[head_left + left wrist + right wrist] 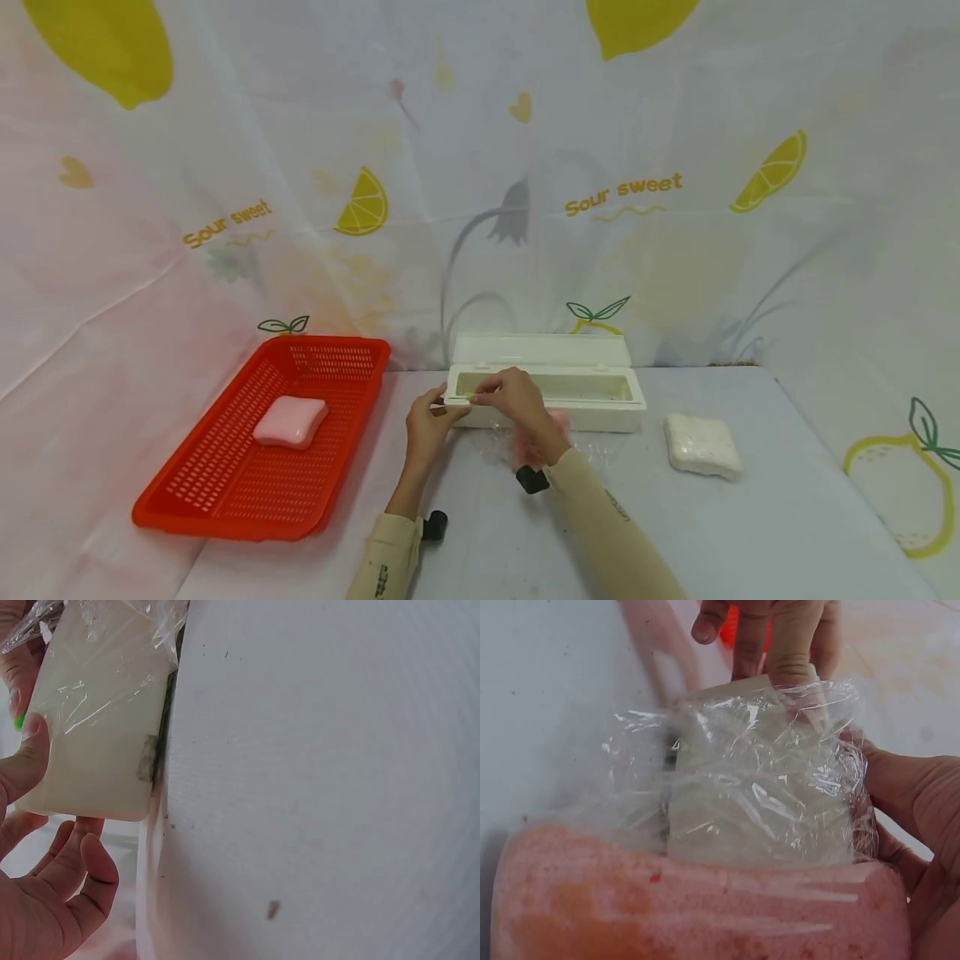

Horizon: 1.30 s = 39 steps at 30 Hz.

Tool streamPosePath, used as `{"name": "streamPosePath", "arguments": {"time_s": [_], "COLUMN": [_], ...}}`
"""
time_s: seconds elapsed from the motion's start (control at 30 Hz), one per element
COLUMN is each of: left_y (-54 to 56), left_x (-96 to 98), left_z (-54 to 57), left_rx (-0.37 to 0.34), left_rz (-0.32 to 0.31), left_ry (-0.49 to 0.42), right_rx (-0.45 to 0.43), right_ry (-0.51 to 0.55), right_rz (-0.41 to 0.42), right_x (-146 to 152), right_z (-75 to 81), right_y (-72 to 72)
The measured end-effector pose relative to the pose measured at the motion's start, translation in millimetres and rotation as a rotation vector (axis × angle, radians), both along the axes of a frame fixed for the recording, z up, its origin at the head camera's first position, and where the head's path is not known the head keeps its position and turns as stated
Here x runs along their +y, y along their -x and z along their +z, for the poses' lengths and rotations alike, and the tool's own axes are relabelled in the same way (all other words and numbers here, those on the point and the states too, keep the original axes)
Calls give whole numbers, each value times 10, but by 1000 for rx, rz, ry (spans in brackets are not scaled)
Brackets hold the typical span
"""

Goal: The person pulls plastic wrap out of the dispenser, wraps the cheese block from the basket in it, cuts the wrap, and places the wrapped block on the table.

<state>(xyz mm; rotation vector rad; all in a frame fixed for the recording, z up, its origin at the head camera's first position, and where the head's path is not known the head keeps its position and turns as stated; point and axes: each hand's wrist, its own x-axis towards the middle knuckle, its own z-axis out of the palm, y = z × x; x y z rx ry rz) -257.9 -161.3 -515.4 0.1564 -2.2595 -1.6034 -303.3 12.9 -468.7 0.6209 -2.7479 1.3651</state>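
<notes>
A long white box (555,417) with its lid (543,350) raised stands at the back of the table. My left hand (427,427) grips its left end, the thumb on the front wall in the left wrist view. Over the box's left part, my right hand (513,392) pinches a small green piece (19,720) at the front rim. Crumpled clear film (742,765) hangs over the front wall. A pink, film-covered thing (697,915) lies before the box, partly hidden by my right forearm in the head view; its kind cannot be made out.
A red plastic basket (345,467) with a pink puffy block (291,422) in it stands at the left. At the right of the white table (765,533) lies a white puffy block (702,446). A lemon-printed curtain (480,150) hangs close behind the box.
</notes>
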Motion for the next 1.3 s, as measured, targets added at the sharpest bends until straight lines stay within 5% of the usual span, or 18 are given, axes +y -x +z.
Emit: {"name": "streamPosePath", "arguments": {"time_s": [0.47,0.6,0.77,0.9,1.3], "left_y": [47,57,1,-18,24], "left_x": [87,75,-29,-112,-36], "left_z": [-38,-42,-17,16,-9], "left_rx": [2,-9,-36,-27,-46], "left_rz": [-23,-41,-4,23,-13], "left_ry": [10,28,46,58,40], "right_rx": [35,71,137,169,104], "right_ry": [-26,-85,-241,-250,-145], "right_rz": [-5,-9,-107,-144,-207], "right_x": [442,971,1835,2209,2389], "right_z": [3,18,42,33,-49], "right_y": [-13,-27,-133,-148,-244]}}
